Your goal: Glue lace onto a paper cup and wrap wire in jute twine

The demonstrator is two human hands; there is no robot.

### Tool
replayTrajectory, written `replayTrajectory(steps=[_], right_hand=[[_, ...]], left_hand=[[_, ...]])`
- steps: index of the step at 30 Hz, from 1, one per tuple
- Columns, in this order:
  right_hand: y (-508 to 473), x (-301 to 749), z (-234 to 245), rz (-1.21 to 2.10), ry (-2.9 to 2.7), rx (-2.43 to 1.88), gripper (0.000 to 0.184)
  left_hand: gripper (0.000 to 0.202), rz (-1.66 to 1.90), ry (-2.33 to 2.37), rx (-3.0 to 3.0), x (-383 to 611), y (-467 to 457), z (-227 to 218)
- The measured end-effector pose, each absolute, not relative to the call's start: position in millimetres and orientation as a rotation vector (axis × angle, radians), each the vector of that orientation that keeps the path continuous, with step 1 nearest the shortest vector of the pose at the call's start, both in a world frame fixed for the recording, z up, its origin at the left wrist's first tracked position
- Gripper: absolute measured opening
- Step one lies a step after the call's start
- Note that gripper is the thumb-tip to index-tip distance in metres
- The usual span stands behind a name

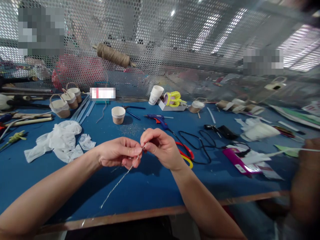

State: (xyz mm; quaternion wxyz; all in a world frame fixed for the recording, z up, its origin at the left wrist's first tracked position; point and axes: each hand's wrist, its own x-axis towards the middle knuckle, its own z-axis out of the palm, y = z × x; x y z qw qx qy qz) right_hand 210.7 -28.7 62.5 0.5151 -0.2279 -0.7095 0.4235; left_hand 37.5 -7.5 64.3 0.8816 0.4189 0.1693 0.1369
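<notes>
A thin, whitish twisted strand (115, 187), wire or cord, slants down from my fingers toward the table's front edge. My left hand (120, 152) pinches it between thumb and fingers. At its upper end, my right hand (160, 146) is closed too, thumb against forefinger, touching the left fingertips. Just beyond stands a small paper cup (118, 115) with a brown wrapped lower part. Red and yellow handles (186, 155) show partly behind my right wrist. A blue glue gun (160, 121) lies past my right hand.
White lace fabric (60, 140) lies left, near several handled cups (60, 107). Blue-handled pliers (132, 113) and a black cable (197, 146) lie on the blue table (100, 186). A twine spool (113, 56) hangs on the mesh. Another person's blurred arm (306, 180) is at right.
</notes>
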Motion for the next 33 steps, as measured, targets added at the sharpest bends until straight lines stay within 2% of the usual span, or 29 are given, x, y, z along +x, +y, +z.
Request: replayTrajectory(steps=[10,20,28,30,33], right_hand=[[-36.1,214.2,67.6,0.894,-1.791,-0.529,0.006],[-43.3,212.5,67.3,0.863,-1.780,-0.674,0.006],[-36.9,203.0,51.6,0.633,-1.662,-0.848,0.006],[-35.0,201.1,50.9,0.646,-1.610,-0.885,0.008],[-31.0,202.9,53.8,0.848,-1.596,-0.879,0.013]], left_hand=[[0.035,0.286,0.396,0.983,33.7,-6.4,65.9],[0.023,0.400,0.644,1.442,30.4,-8.3,82.9],[0.017,0.942,1.210,2.260,38.2,-28.4,81.0],[0.016,0.919,1.234,2.202,37.2,-26.8,83.0],[0.017,0.618,0.913,1.796,30.8,-15.7,86.0]])
